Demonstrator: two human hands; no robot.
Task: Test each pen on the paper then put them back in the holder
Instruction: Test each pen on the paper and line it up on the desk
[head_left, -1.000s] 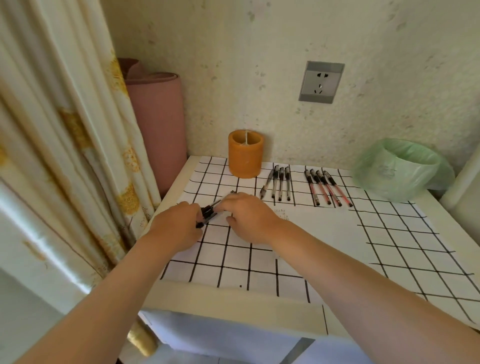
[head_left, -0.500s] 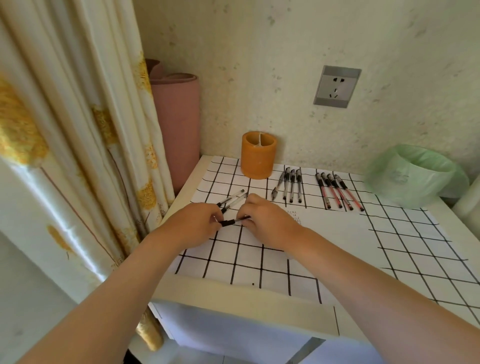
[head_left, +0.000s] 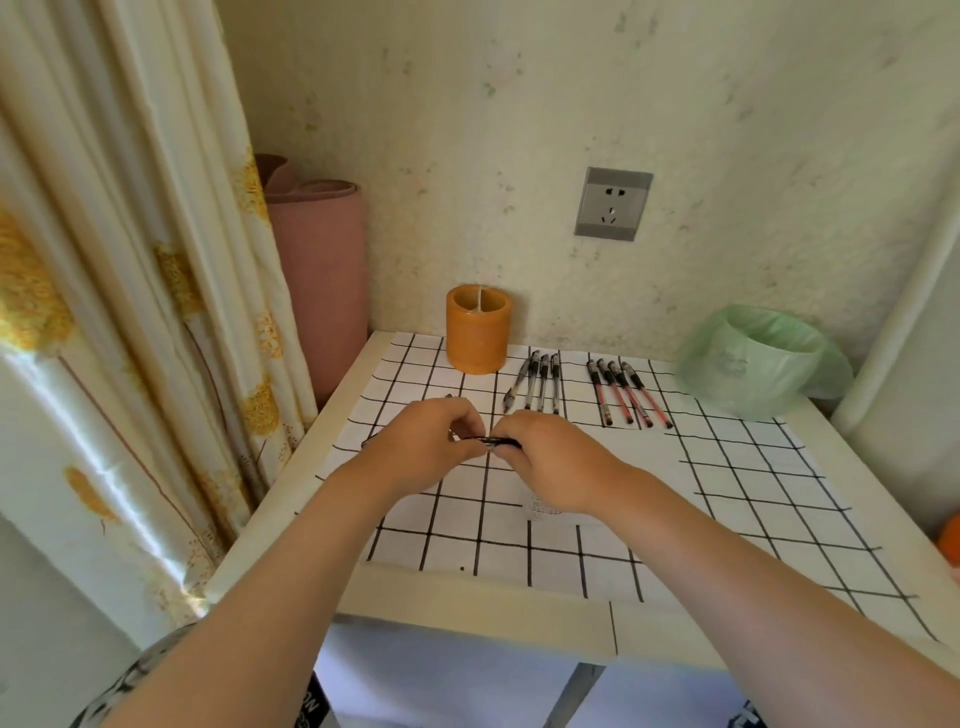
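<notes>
My left hand (head_left: 423, 449) grips a small bundle of pens; one tip pokes out above it (head_left: 450, 398) and another to its left (head_left: 367, 444). My right hand (head_left: 553, 462) pinches the end of a black pen (head_left: 496, 441) that lies level between both hands, just above the gridded paper (head_left: 727, 467). The orange pen holder (head_left: 477, 338) stands at the back of the table. To its right lie a row of black pens (head_left: 540, 384) and a row of red pens (head_left: 626, 392). Faint scribbles (head_left: 543, 508) show on the paper under my right wrist.
A bin lined with a green bag (head_left: 753, 358) stands at the back right. A rolled pink mat (head_left: 317, 291) and a curtain (head_left: 130, 312) flank the table's left edge. A wall socket (head_left: 613, 203) is above the pens. Something orange (head_left: 950, 538) shows at the right edge.
The black pen has turned from slanted to level, held between my two hands. Both hands stay close together near the table's left side.
</notes>
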